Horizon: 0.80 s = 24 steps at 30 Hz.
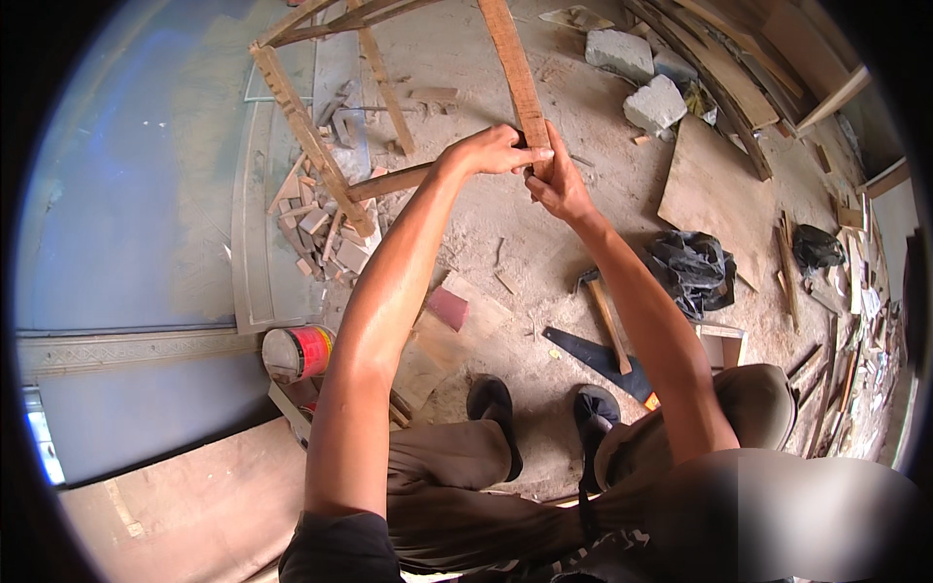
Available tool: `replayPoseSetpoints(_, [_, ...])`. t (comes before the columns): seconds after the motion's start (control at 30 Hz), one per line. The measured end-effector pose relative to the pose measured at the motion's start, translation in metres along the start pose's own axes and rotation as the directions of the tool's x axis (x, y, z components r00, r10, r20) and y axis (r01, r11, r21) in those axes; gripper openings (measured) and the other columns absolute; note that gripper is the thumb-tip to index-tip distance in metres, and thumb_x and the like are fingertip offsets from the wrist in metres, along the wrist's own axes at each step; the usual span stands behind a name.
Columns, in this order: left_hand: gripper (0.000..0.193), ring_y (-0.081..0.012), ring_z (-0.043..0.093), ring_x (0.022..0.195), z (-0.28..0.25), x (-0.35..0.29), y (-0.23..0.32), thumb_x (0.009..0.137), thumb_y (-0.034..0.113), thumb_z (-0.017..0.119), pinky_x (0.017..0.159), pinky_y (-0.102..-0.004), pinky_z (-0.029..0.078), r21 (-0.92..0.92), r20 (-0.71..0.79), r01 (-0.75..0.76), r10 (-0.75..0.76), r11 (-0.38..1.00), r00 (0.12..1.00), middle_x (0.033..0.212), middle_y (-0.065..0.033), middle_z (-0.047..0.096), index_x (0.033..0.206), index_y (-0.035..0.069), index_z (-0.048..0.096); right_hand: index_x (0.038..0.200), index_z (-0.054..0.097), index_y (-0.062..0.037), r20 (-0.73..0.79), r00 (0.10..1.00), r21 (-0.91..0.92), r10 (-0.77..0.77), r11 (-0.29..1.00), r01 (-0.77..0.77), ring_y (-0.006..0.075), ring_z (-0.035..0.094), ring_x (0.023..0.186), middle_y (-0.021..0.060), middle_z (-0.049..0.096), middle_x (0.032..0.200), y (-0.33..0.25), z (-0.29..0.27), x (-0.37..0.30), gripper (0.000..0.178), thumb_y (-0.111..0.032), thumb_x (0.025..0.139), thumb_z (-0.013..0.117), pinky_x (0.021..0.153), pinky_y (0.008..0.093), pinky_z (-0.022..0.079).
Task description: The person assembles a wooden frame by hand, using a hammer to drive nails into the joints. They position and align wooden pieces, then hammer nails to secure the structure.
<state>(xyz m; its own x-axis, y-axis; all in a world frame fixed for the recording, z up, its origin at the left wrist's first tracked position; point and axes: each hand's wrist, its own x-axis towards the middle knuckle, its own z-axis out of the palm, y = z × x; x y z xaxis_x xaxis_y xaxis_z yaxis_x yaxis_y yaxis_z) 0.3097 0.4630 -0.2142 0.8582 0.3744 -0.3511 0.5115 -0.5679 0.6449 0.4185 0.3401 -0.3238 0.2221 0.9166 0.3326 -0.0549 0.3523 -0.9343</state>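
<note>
An open frame of rough wooden strips stands in front of me, with a wooden post (309, 141) on its left and a crossrail (391, 182) that passes behind my left forearm. My left hand (489, 152) is closed around the wood at the near right corner, thumb laid across it. Just to its right, my right hand (564, 189) grips the lower end of a wooden strip (515, 73) running up past the top edge. My fingers hide the joint between strip and rail. On the floor by my right forearm lie a hammer (610, 325) and a handsaw (595, 363).
Wood offcuts (316, 223) are heaped under the frame's left side. A red paint bucket (309, 352) stands at left. Concrete blocks (620, 55), a plywood sheet (719, 185) and a black plastic bag (692, 270) lie at right. Scrap boards line the right wall.
</note>
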Motion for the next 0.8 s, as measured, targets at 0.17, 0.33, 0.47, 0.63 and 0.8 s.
replayPoseSetpoints(0.17, [0.068, -0.0152, 0.057, 0.070, -0.012, 0.005, -0.006, 0.083, 0.066, 0.062, 0.061, -0.0325, 0.046, -0.051, -0.029, 0.015, -0.016, 0.999, 0.999, 0.076, -0.0054, 0.062, 0.104, 0.002, 0.067, 0.156, 0.001, -0.0134, 0.051, 0.992, 0.089, -0.113, 0.990, 0.108, 0.0087, 0.048, 0.067, 0.0058, 0.053, 0.105, 0.003, -0.003, 0.018, 0.092, 0.015, 0.083, 0.051, 0.054, 0.0246, 0.043])
replayPoseSetpoints(0.33, [0.067, -0.0138, 0.051, 0.062, -0.025, 0.000, -0.007, 0.083, 0.065, 0.063, 0.058, -0.0335, 0.044, -0.162, -0.083, 0.006, -0.020, 0.987, 0.996, 0.068, -0.0025, 0.057, 0.101, 0.002, 0.070, 0.156, 0.005, -0.0110, 0.111, 0.990, -0.010, -0.087, 0.996, 0.089, 0.0089, 0.047, 0.068, 0.0041, 0.050, 0.102, -0.016, -0.004, 0.043, 0.089, 0.015, 0.083, 0.050, 0.054, 0.0242, 0.042])
replayPoseSetpoints(0.47, [0.075, -0.0144, 0.058, 0.068, -0.055, -0.007, -0.043, 0.084, 0.075, 0.050, 0.062, -0.0320, 0.048, -0.133, -0.104, 0.043, -0.057, 0.990, 0.993, 0.072, -0.0048, 0.062, 0.099, 0.004, 0.069, 0.156, 0.008, -0.0109, 0.191, 0.981, -0.091, -0.042, 0.994, 0.061, 0.0090, 0.047, 0.069, 0.0020, 0.048, 0.098, -0.038, 0.018, 0.071, 0.089, 0.015, 0.082, 0.051, 0.056, 0.0250, 0.042])
replayPoseSetpoints(0.63, [0.083, -0.0115, 0.061, 0.072, -0.079, -0.042, -0.023, 0.085, 0.081, 0.036, 0.059, -0.0265, 0.049, -0.498, -0.125, -0.049, -0.016, 0.866, 0.992, 0.082, -0.0061, 0.064, 0.102, 0.004, 0.064, 0.154, 0.011, -0.0058, 0.239, 0.969, -0.107, -0.064, 0.990, 0.092, 0.0127, 0.055, 0.090, 0.0106, 0.055, 0.114, -0.053, 0.031, 0.087, 0.088, 0.013, 0.080, 0.055, 0.073, 0.0266, 0.047])
replayPoseSetpoints(0.8, [0.057, -0.0138, 0.063, 0.074, -0.078, -0.048, -0.037, 0.084, 0.055, 0.058, 0.065, -0.0288, 0.050, -0.373, -0.202, -0.151, 0.078, 0.915, 0.976, 0.082, -0.0081, 0.065, 0.103, 0.001, 0.062, 0.154, 0.010, -0.0058, 0.339, 0.933, -0.076, -0.125, 0.984, 0.159, 0.0126, 0.056, 0.086, 0.0096, 0.053, 0.116, -0.054, 0.030, 0.098, 0.088, 0.017, 0.080, 0.053, 0.068, 0.0244, 0.046])
